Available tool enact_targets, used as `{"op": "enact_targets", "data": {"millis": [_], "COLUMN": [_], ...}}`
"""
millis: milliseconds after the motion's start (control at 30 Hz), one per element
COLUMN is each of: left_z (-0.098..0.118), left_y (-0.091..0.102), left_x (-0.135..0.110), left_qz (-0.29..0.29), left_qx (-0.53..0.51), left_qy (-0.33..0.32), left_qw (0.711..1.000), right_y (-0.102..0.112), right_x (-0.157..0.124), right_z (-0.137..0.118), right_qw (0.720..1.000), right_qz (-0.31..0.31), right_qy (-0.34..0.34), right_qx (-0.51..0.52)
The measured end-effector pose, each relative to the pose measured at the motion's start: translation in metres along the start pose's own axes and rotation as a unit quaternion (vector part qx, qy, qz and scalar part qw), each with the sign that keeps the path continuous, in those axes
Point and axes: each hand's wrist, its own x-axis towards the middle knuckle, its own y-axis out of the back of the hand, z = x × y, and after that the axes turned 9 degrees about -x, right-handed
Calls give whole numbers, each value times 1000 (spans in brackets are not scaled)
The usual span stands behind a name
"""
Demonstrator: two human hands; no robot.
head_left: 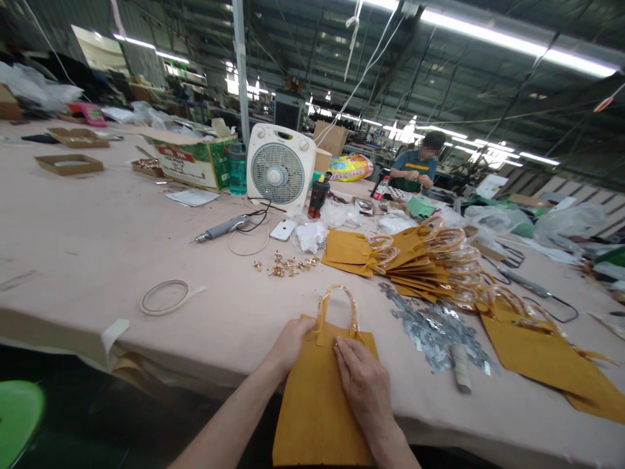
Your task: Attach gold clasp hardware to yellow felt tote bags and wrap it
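Note:
A mustard-yellow suede bag [317, 410] with a wrapped loop handle [339, 306] lies at the near table edge, its bottom hanging over. My left hand [291, 342] grips the bag's upper left edge near the handle base, fingers curled over it. My right hand [361, 381] lies flat on the bag's front, fingers stretched toward the handle. Small gold metal fittings [286, 265] are scattered on the table beyond the bag.
Several similar yellow bags [420, 260] are stacked to the right, with silver scraps [434, 329] and a roll [461, 368] beside them. A white fan [279, 167], electric screwdriver [219, 229], phone [282, 229], tape ring [165, 296] and cardboard box [193, 159] stand farther back. Another person [415, 169] works at the far end.

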Motion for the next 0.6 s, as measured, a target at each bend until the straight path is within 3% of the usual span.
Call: {"op": "enact_targets", "data": {"millis": [267,600], "left_z": [-2,1], "left_y": [0,-4], "left_x": [5,-1], "left_qz": [1,13], "left_qx": [-34,-24], "left_qy": [8,-11], "left_qw": [999,1000], "right_y": [-2,2], "right_x": [-3,-14], "right_z": [-2,-24], "right_qw": [999,997], "right_qz": [-32,-61], "right_qy": [5,-18], "right_qx": [-38,-39]}}
